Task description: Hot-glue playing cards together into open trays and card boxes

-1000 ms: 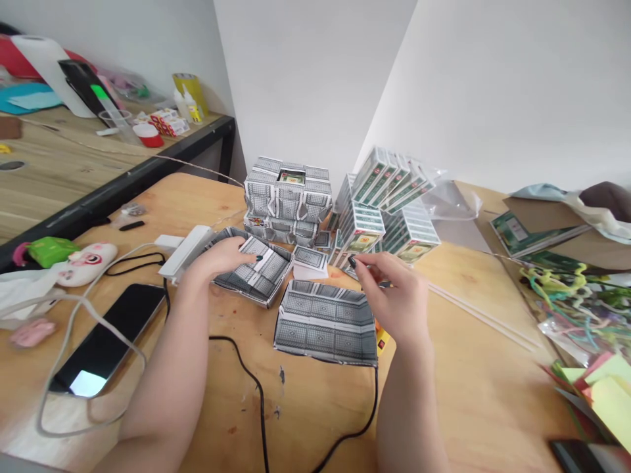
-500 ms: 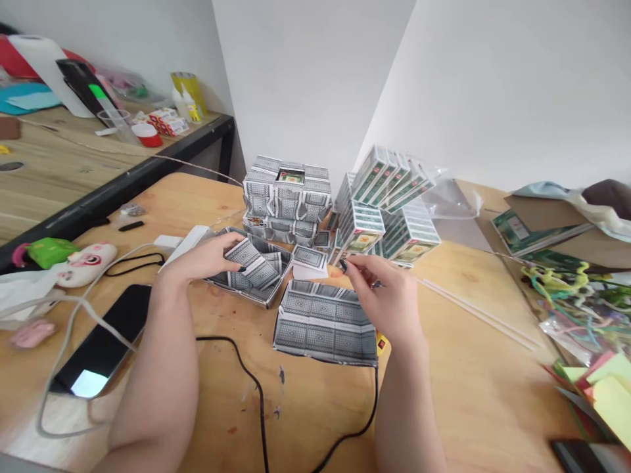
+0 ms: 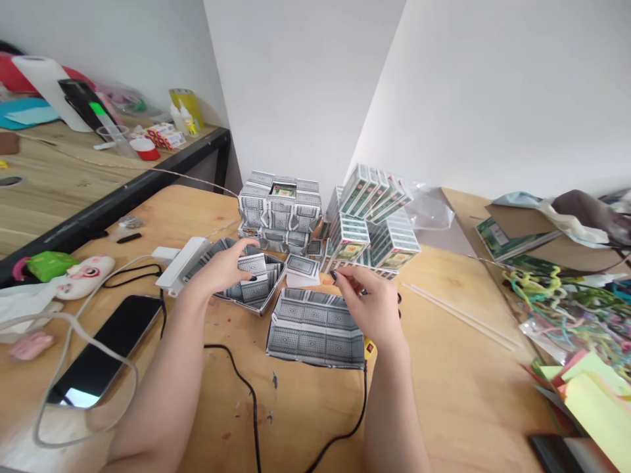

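My left hand (image 3: 221, 266) reaches over an open box (image 3: 266, 302) covered in grey-patterned playing cards. Its thumb and index finger are spread, with a bent card piece (image 3: 257, 266) between them inside the box. Whether the fingers touch that piece is hard to see. My right hand (image 3: 369, 295) is closed in a pinch above the back right corner of a second card-covered tray (image 3: 315, 328); anything between its fingertips is too small to make out. A stack of loose playing cards (image 3: 302, 266) lies between the two boxes, left of my right fingertips.
Behind stands a card-covered chest (image 3: 280, 203). Boxed card decks (image 3: 352, 240) are piled to its right. A white power strip (image 3: 185, 263), a phone (image 3: 106, 351) and a black cable (image 3: 254, 401) lie around the boxes. Two white sticks (image 3: 458, 315) are on the right.
My left hand's fingers have spread apart, and the card piece sits lower in the box. My right hand keeps its pinch. The whole view has shifted slightly.
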The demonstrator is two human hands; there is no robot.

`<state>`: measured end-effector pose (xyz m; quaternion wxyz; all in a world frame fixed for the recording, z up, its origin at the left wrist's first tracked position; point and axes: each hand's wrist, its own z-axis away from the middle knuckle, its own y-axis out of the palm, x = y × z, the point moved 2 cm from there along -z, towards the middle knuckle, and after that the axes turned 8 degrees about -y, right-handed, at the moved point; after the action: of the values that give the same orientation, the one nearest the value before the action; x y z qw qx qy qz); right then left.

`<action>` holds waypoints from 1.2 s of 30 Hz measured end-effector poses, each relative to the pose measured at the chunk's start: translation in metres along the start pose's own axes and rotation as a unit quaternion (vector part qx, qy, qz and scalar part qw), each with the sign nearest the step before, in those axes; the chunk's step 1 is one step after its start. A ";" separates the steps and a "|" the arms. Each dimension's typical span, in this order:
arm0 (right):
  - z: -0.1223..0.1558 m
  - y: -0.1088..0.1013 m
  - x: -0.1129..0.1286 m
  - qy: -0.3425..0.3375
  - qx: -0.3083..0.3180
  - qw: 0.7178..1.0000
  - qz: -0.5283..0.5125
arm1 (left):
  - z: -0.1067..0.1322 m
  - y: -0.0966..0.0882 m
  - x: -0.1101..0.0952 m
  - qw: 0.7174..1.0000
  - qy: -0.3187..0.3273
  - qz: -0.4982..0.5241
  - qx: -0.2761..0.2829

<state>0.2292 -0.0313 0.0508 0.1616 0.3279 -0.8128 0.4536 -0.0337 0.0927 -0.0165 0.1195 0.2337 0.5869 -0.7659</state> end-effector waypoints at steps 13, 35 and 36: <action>0.071 0.036 -0.012 0.098 0.097 0.983 -0.124 | 0.031 -0.002 -0.013 0.996 0.062 -0.014 -0.057; 0.090 0.041 -0.022 0.110 0.034 0.986 -0.119 | 0.023 -0.015 -0.027 0.979 0.026 -0.176 0.103; 0.090 0.042 -0.022 0.109 0.036 0.987 -0.116 | 0.025 -0.013 -0.033 0.973 0.026 -0.201 0.108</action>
<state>0.2202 -0.0830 -0.0362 0.2886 0.3744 -0.7298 0.4939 -0.0166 0.0700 0.0164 -0.0782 0.1427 0.5383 -0.8269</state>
